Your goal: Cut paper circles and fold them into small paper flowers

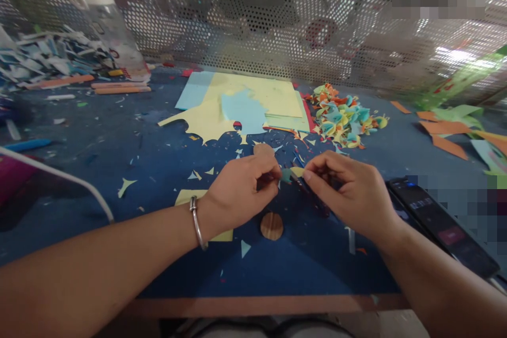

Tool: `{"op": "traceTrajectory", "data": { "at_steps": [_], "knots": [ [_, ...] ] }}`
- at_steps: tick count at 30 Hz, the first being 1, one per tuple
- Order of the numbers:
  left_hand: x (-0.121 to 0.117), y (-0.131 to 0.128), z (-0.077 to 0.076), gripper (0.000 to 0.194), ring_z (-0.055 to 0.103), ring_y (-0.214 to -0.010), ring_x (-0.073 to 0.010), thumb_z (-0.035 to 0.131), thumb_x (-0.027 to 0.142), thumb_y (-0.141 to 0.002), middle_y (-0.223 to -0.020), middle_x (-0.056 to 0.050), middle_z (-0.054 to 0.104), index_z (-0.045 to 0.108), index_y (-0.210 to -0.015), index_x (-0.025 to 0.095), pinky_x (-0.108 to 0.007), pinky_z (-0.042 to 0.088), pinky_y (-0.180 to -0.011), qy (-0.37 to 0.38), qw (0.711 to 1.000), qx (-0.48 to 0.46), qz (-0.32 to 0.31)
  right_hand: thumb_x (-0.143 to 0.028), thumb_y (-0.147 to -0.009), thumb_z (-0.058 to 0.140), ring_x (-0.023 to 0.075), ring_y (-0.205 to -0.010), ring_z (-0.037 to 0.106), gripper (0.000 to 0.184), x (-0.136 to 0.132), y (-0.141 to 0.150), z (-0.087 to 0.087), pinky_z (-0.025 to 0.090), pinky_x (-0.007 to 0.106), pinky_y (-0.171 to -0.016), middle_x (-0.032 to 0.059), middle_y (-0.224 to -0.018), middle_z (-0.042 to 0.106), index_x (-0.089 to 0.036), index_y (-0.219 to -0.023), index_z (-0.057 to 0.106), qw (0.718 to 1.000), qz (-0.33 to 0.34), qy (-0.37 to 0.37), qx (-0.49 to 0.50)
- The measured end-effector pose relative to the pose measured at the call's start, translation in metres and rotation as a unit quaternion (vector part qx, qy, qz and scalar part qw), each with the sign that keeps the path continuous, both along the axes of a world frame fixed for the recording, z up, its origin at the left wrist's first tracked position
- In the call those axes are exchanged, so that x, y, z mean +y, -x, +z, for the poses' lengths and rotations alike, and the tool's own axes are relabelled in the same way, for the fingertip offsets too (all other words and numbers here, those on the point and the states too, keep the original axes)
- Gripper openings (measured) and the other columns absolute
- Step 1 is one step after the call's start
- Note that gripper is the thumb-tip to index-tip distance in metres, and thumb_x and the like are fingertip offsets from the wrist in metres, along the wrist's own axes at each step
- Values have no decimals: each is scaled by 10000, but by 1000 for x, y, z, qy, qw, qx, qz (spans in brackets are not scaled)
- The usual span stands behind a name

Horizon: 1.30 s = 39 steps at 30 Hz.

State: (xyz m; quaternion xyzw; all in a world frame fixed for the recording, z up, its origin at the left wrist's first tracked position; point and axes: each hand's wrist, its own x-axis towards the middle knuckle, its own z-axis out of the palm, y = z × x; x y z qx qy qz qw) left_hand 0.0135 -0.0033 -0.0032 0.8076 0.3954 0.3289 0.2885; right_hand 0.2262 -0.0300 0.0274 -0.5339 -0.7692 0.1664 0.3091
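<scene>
My left hand (pixel 245 187) is closed in a pinch, with a small teal paper piece (pixel 285 176) at its fingertips. Opposite it, my right hand (pixel 348 185) pinches a small yellow paper piece (pixel 298 171). The two pieces are close together, and blur hides whether they touch. A brown round disc (pixel 271 226) with a wood-like grain lies below my hands. Another pale brown disc (pixel 263 151) sits just behind my left fingers. Partly covered by my left wrist is a yellow paper square (pixel 222 235).
Cut yellow sheets (pixel 253 90) and a light blue sheet (pixel 243 111) lie ahead. Beside them is a heap of folded colourful paper bits (pixel 343 116). A phone (pixel 443 227) lies right; a bottle (pixel 114 31) stands back left before a perforated metal screen (pixel 190 16). A white cable (pixel 59 173) crosses the left.
</scene>
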Motion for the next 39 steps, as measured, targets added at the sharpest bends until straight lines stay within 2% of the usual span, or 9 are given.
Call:
{"op": "traceTrajectory", "data": {
  "at_steps": [8, 11, 14, 17, 21, 29, 34, 39],
  "knots": [
    [-3, 1, 5, 101, 652, -739, -136, 607, 109, -810, -813, -4, 719, 678, -799, 180, -253, 487, -703, -18, 999, -41, 16, -112, -891, 594, 93, -583, 526, 116, -2, 0, -4, 422, 228, -580, -24, -705, 586, -202, -817, 598, 994, 81, -56, -53],
    [-6, 2, 7, 82, 659, -753, -133, 608, 137, -839, -831, -7, 715, 678, -842, 179, -245, 506, -713, 59, 994, -89, -18, -99, -889, 584, 93, -574, 524, 127, -3, 1, -3, 418, 228, -571, -25, -702, 587, -206, -820, 590, 991, 91, -75, -67],
    [-8, 1, 8, 79, 650, -739, -131, 613, 253, -906, -824, -7, 676, 646, -905, 181, -244, 522, -690, 160, 973, -163, -40, -104, -895, 574, 99, -579, 527, 122, -4, 1, -3, 419, 236, -573, -18, -705, 592, -206, -830, 593, 988, 102, -86, -78],
    [-8, -1, 7, 137, 647, -723, -130, 683, 285, -876, -805, -4, 651, 601, -908, 181, -257, 541, -696, 218, 948, -229, -29, -108, -914, 558, 104, -590, 535, 121, -5, 2, -3, 419, 245, -582, -11, -722, 606, -206, -854, 595, 986, 115, -89, -83],
    [-8, -3, 4, 217, 652, -696, -124, 754, 255, -813, -796, 3, 659, 581, -921, 182, -268, 562, -694, 273, 923, -271, -9, -98, -929, 548, 100, -594, 545, 134, -6, 4, -4, 419, 241, -591, -8, -745, 626, -208, -870, 594, 983, 133, -95, -87],
    [-11, -3, 2, 382, 681, -761, -133, 814, 247, -764, -818, -2, 698, 577, -1057, 185, -260, 552, -731, 308, 906, -291, -4, -95, -934, 566, 97, -616, 561, 110, -9, 5, -7, 410, 238, -599, -3, -770, 644, -194, -902, 603, 977, 145, -119, -105],
    [-12, -3, 5, 341, 675, -791, -126, 799, 198, -763, -860, -9, 698, 589, -1031, 174, -258, 551, -760, 314, 901, -301, -11, -117, -946, 561, 105, -627, 574, 102, -11, 3, -7, 434, 244, -611, 7, -804, 668, -208, -925, 602, 976, 147, -122, -105],
    [-12, -2, 4, 352, 681, -815, -125, 805, 163, -757, -880, -8, 704, 606, -1047, 175, -260, 553, -778, 342, 883, -321, -22, -132, -951, 561, 107, -610, 571, 93, -13, 4, -6, 444, 247, -599, 6, -800, 668, -214, -929, 598, 976, 139, -131, -102]
  ]
}}
